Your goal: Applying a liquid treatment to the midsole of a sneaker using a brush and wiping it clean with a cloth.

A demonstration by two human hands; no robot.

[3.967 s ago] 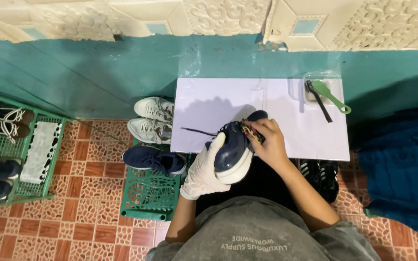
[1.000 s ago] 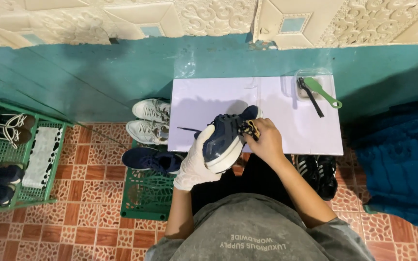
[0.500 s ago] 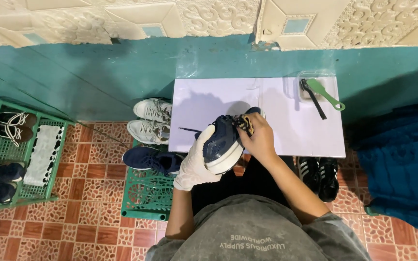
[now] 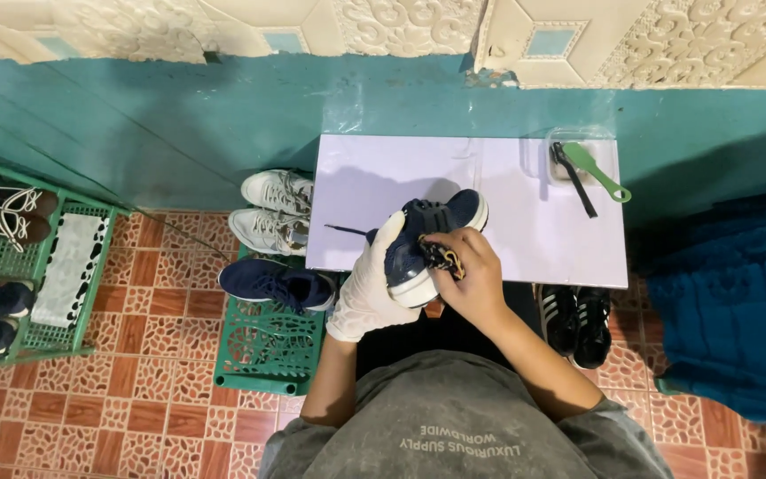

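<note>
Navy canvas sneaker with white rubber sole (image 4: 423,244): held above the near edge of the pale lilac rectangular tabletop (image 4: 525,222), toe pointing up and away toward the teal wall (image 4: 223,115). Against the frame a second earlier, the shoe sits in much the same place but is tipped a little more upright, and a loose dark lace end (image 4: 343,230) trails off to the left over the tabletop as before. Judgement: the work on the shoe is continuing at one spot, not shifting to a new one.

Left hand (image 4: 370,288), in a white glove, is wrapped round the sole side and clenched on the shoe. Right hand (image 4: 472,275), bare, has its fingers pinched on a small dark-and-tan wad (image 4: 441,255) pressed to the shoe's upper.

Surroundings: clear plastic tub (image 4: 582,146) at the far right corner of the table, with a green-handled brush (image 4: 600,170) and a black tool (image 4: 574,177) resting on it. Second navy sneaker (image 4: 277,284) on a green plastic crate (image 4: 263,341); pair of white sneakers (image 4: 272,208) beyond it; black striped shoes (image 4: 578,324) right.
</note>
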